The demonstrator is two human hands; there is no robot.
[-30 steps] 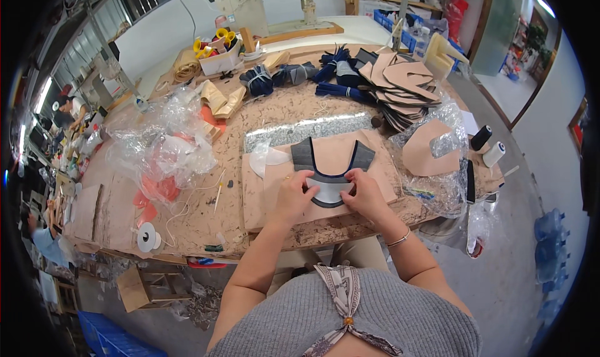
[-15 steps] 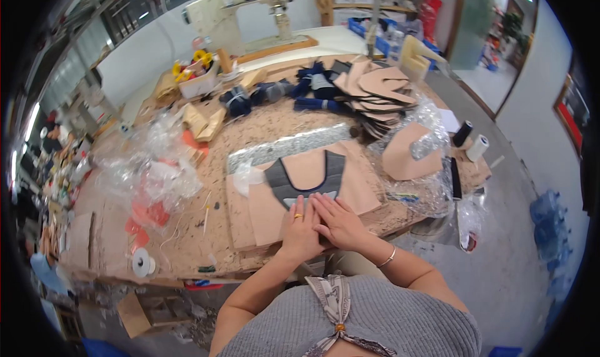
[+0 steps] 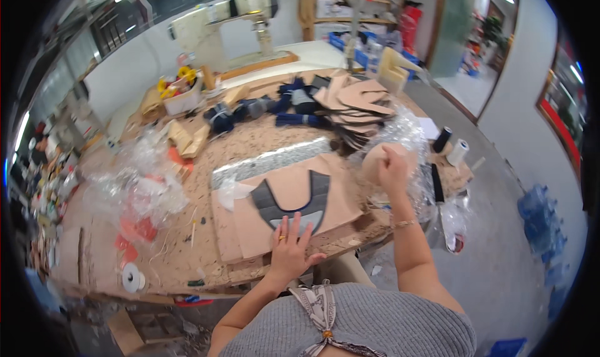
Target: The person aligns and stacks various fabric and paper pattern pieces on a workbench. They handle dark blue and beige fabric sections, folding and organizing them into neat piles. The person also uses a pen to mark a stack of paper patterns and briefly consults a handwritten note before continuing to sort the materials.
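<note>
My left hand (image 3: 289, 247) lies flat and open, fingers spread, pressing on the near edge of the grey shoe-upper piece (image 3: 292, 201) — that piece is my landmark, sitting on a tan board (image 3: 337, 191) at the near side of the bench (image 3: 187, 257). My right hand (image 3: 392, 166) is out to the right of the grey piece, fingers curled closed on the top of a round tan piece (image 3: 374, 163) that rests in crinkled clear plastic wrap (image 3: 406, 129); whether it has truly lifted that piece I cannot tell. As I read it, the grey piece is laid out and held in place, and the tan one is only being fetched, so any joining of the two is not yet done. Just beyond the grey piece runs a silvery strip (image 3: 272, 160). Farther back and to its right, a fanned stack of tan cut-outs (image 3: 356, 101); straight behind, dark blue pieces (image 3: 262, 107). To its left, heaps of clear bags (image 3: 140, 188) over something orange. Right of it, past the wrap, a black spool (image 3: 442, 139) and a white spool (image 3: 459, 152). Far behind it all, a sewing machine (image 3: 228, 19).
</note>
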